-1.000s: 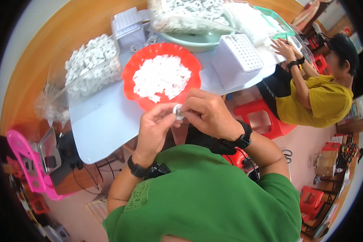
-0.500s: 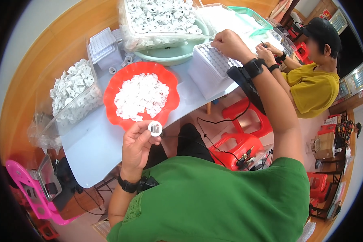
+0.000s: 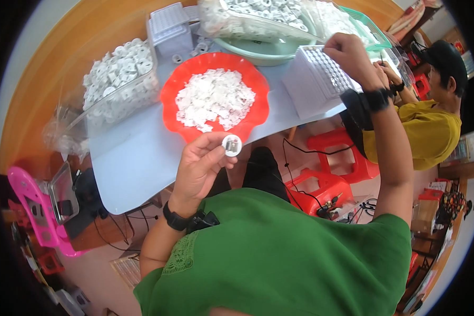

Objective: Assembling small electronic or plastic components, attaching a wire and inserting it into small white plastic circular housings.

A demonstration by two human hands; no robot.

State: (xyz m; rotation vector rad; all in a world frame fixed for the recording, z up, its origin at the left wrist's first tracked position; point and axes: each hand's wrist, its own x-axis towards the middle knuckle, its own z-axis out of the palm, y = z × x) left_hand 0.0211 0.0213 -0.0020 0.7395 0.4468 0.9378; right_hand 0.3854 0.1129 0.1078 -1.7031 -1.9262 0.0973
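Between the thumb and fingers of my left hand (image 3: 195,166) is a small round white plastic part (image 3: 231,145), with metal pieces showing in its open face. It is held just in front of a red scalloped bowl (image 3: 173,105) heaped with small white pieces (image 3: 216,97). My right hand (image 3: 350,55) is over the far part of a stack of white trays (image 3: 310,95), whose top carries rows of round white parts. Its fingers are pinched together at the top tray; whatever they grip is too small or hidden to make out.
Left of the bowl stands a clear bin (image 3: 124,97) of white plastic parts. Behind are smaller stacked trays (image 3: 169,31) and a pale green basin (image 3: 263,52) under another clear bin. A person in yellow (image 3: 424,126) works at the right. Red stools (image 3: 321,192) and cables lie below the table.
The whole view has shifted, so the table sits further right and higher. My left hand still holds the round part, and my right hand stays at the tray stack.
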